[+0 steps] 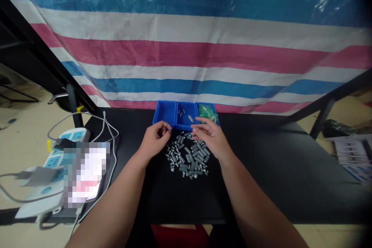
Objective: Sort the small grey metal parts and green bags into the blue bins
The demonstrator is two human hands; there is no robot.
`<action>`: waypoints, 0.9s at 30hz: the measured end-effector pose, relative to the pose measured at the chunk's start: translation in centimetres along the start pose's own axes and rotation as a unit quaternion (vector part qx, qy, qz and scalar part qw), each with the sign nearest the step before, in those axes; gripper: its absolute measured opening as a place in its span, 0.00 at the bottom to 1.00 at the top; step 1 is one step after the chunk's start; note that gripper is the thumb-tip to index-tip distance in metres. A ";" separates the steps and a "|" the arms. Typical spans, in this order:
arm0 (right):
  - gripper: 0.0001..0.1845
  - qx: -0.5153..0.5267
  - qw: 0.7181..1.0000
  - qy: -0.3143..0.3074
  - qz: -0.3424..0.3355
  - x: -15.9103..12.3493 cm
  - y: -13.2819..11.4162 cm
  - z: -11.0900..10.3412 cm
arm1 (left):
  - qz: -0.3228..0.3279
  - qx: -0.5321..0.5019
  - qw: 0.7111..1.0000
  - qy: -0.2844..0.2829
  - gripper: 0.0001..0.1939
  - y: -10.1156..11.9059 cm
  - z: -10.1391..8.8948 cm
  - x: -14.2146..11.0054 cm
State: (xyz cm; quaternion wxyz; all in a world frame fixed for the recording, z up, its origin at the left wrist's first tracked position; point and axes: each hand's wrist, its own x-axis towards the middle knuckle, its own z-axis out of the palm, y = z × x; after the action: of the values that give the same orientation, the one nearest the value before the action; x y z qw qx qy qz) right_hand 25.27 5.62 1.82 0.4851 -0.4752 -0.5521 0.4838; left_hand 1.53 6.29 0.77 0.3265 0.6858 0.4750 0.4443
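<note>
My left hand [155,138] is in front of the left blue bin [165,112], its fingers curled towards the thumb. Whatever may lie in that pinch is too small to make out. My right hand [211,136] hovers by the front of the middle blue bin [183,126], fingers stretched and apart. Just beyond its fingertips shows a small silvery cylinder [190,118]; whether it rests in the bin or is in the air I cannot tell. Below both hands lies a loose pile of short grey cylinders [189,158] and small screws [172,169].
Small green-and-clear packets [207,111] fill the right blue bin. On the left of the black table [261,170] are a white power strip [54,159], cables [115,151] and a blurred-out phone-like device [88,174]. A striped sheet [186,54] hangs behind.
</note>
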 end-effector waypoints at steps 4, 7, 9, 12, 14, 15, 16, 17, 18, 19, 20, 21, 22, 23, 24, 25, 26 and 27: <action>0.13 -0.143 0.988 -0.029 -0.044 -0.2 0.1 0.3 | 0.006 0.000 1.000 -0.009 0.05 0.2 0.0 0.0; 0.04 -0.318 0.935 -0.105 -0.116 -0.7 0.1 0.7 | 0.007 0.002 1.000 -0.010 0.05 0.3 -0.1 0.0; 0.06 -0.388 0.901 -0.142 -0.134 -1.1 0.2 1.2 | 0.007 0.003 1.000 -0.008 0.05 0.3 -0.1 0.0; 0.08 -0.445 0.871 -0.164 -0.129 -1.4 0.4 2.0 | 0.007 0.005 1.000 -0.006 0.05 0.4 -0.1 0.0; 0.08 -0.460 0.862 -0.166 -0.131 -1.5 0.5 2.3 | 0.005 0.006 1.000 -0.008 0.05 0.4 -0.1 0.0; 0.07 -0.456 0.863 -0.167 -0.137 -1.5 0.5 2.4 | 0.005 0.007 1.000 -0.010 0.05 0.4 -0.1 0.0; 0.07 -0.444 0.869 -0.168 -0.143 -1.5 0.4 2.4 | 0.005 0.007 1.000 -0.010 0.05 0.4 -0.1 0.0; 0.06 -0.421 0.880 -0.167 -0.146 -1.5 0.2 2.4 | 0.005 0.008 1.000 -0.009 0.05 0.4 -0.1 0.0; 0.06 -0.388 0.895 -0.165 -0.145 -1.4 0.0 2.3 | 0.005 0.009 1.000 -0.009 0.05 0.3 -0.1 0.0; 0.06 -0.350 0.912 -0.161 -0.138 -1.4 -0.2 2.2 | 0.005 0.011 1.000 -0.009 0.05 0.3 -0.1 0.0; 0.07 -0.312 0.929 -0.155 -0.127 -1.4 -0.4 2.0 | 0.005 0.012 1.000 -0.009 0.05 0.3 -0.1 0.0; 0.08 -0.279 0.941 -0.149 -0.115 -1.4 -0.6 1.7 | 0.004 0.014 1.000 -0.010 0.05 0.2 -0.1 0.0; 0.08 -0.257 0.949 -0.147 -0.106 -1.4 -0.8 1.5 | 0.004 0.014 1.000 -0.011 0.05 0.2 -0.1 0.0; 0.07 -0.246 0.952 -0.153 -0.100 -1.4 -0.8 1.2 | 0.003 0.013 1.000 -0.012 0.05 0.2 0.0 0.0; 0.05 -0.243 0.951 -0.166 -0.093 -1.4 -0.8 0.9 | 0.003 0.010 1.000 -0.013 0.05 0.1 0.0 0.0; 0.02 -0.243 0.949 -0.181 -0.086 -1.3 -0.7 0.7 | 0.003 0.008 1.000 -0.014 0.05 0.1 0.0 0.0; 0.02 -0.240 0.949 -0.188 -0.077 -1.2 -0.6 0.5 | 0.003 0.006 1.000 -0.013 0.05 0.0 0.0 0.0; 0.03 -0.228 0.955 -0.178 -0.067 -1.0 -0.3 0.3 | 0.002 0.005 1.000 -0.013 0.05 0.0 0.0 0.0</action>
State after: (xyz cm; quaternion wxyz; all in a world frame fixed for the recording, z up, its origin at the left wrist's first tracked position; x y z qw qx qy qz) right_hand 24.99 4.56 2.05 0.2892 -0.4416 -0.7558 0.3876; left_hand 1.52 6.31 0.75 0.3283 0.6941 0.4711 0.4342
